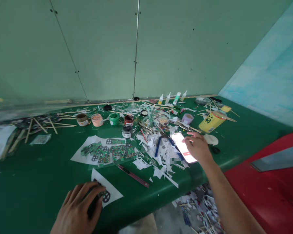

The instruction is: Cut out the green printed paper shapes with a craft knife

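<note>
My left hand (79, 206) is low on the left, its thumb and index finger pinched together over a small white paper (113, 191) with a dark printed wheel shape. Whatever lies between those fingertips is too small to make out. On the right, my right hand (197, 146) has its fingers apart above the lit screen of a phone (183, 148), a fingertip at the screen. The phone rests on paper scraps and tools. A larger printed sheet (88, 157), partly covered with green and coloured bits, lies between the hands, near a pink utility knife (134, 176).
Paint jars (114, 119) stand behind the sheet. White paper scraps (158, 143) and blue-handled pliers (158, 146) fill the middle. A yellow can (211, 122) lies tilted at right; small glue bottles (177, 98) stand at the back. A red chair (263, 182) is beside the table.
</note>
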### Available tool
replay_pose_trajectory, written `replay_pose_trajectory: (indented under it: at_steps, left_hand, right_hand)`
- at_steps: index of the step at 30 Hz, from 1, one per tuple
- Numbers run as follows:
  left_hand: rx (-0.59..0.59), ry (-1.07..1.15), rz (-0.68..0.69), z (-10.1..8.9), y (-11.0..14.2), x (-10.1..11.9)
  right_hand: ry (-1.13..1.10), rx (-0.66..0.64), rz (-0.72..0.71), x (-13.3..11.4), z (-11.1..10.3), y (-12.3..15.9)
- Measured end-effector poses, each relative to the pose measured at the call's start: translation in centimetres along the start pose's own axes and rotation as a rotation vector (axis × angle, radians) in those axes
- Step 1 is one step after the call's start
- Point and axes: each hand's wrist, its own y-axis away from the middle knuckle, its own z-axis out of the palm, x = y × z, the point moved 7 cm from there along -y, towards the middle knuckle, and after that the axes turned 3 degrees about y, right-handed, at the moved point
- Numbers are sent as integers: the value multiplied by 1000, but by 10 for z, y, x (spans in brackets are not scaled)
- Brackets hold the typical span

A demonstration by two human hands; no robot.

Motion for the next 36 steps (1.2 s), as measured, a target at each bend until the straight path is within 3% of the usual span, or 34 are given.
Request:
replay_pose_trajectory:
  at_steps: [5,12,21,29,36]
  left_hand:
    - [-18,19,-35,1,1,-4]
    - [8,12,-7,1,1,-3]
    - [17,19,23,-3,-2,2]
    - [-8,1,10,3,-1,-3]
    - [-23,11,-3,5,3,-7]
  right_hand:
    - [-125,39,16,14,-20,13]
    - [-212,26,-11,16,-20,37]
    - [-233,-91,-95,5,-15,34]
    - [-183,18,13,16,-22,30]
    - [-190,-67,-173,-4,-13,31]
